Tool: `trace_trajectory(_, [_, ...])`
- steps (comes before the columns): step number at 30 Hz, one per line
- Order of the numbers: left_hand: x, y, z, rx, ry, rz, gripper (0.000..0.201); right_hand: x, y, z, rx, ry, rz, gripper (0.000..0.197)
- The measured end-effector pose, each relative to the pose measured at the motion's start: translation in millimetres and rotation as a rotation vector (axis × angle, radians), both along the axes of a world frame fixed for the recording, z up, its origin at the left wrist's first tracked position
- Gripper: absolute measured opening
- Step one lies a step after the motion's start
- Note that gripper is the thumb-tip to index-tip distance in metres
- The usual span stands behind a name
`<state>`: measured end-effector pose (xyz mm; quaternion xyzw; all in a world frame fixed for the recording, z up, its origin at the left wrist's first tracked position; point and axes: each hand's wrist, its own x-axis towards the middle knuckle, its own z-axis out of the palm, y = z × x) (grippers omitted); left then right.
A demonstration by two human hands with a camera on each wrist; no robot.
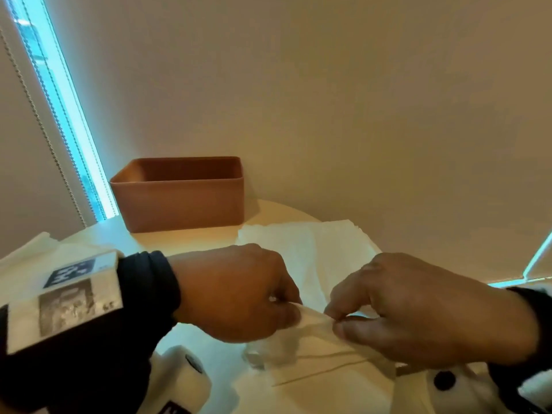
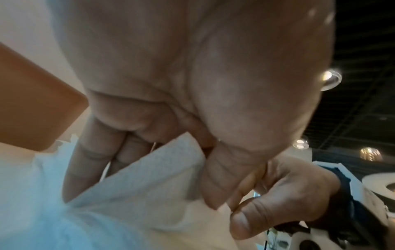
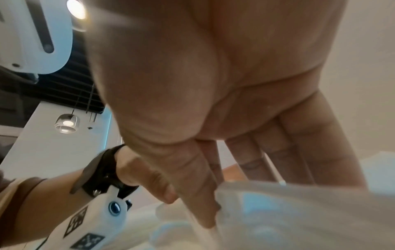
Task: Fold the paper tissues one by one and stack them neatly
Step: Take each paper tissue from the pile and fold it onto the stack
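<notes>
White paper tissue [image 1: 316,321] is stretched between your two hands, raised above the round table [image 1: 185,237]; your left hand [image 1: 236,294] pinches one end, thumb against curled fingers; your right hand [image 1: 418,309] pinches the other end at thumb and fingertip; more loose tissues [image 1: 301,243] lie flat just beyond your hands; a terracotta-brown open box [image 1: 182,198] stands farther beyond your left hand.

The tissue [image 1: 316,339] is thin white paper, matt with a fine embossed grain and soft creases, the box [image 1: 179,195] behind it is matt terracotta plastic with smooth walls, and the table [image 1: 191,237] shows a pale, smooth, faintly sheened top.
</notes>
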<state>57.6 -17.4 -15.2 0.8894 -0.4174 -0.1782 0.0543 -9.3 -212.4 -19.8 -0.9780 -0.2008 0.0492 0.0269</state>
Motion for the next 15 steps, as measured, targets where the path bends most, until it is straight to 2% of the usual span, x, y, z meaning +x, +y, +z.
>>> trace_trajectory(3, [2.9, 4.2, 2.6, -0.136, 0.031, 0.079, 0.029, 3.9, 0.7, 12.5, 0.032, -0.006, -0.021, 0.023])
trace_trajectory(7, [6.4, 10.1, 12.3, -0.365, -0.010, 0.202, 0.021, 12.1, 5.2, 36.6, 0.119, -0.082, -0.082, 0.017])
trace_trajectory(13, [7.3, 27.3, 29.1, -0.699, -0.018, 0.326, 0.012, 28.2, 20.3, 68.2, 0.374, 0.112, -0.020, 0.027])
trace_trajectory(15, [5.3, 32.3, 36.0, -0.805, -0.046, 0.366, 0.016, 33.6, 25.7, 74.1, 0.397, 0.111, 0.007, 0.018])
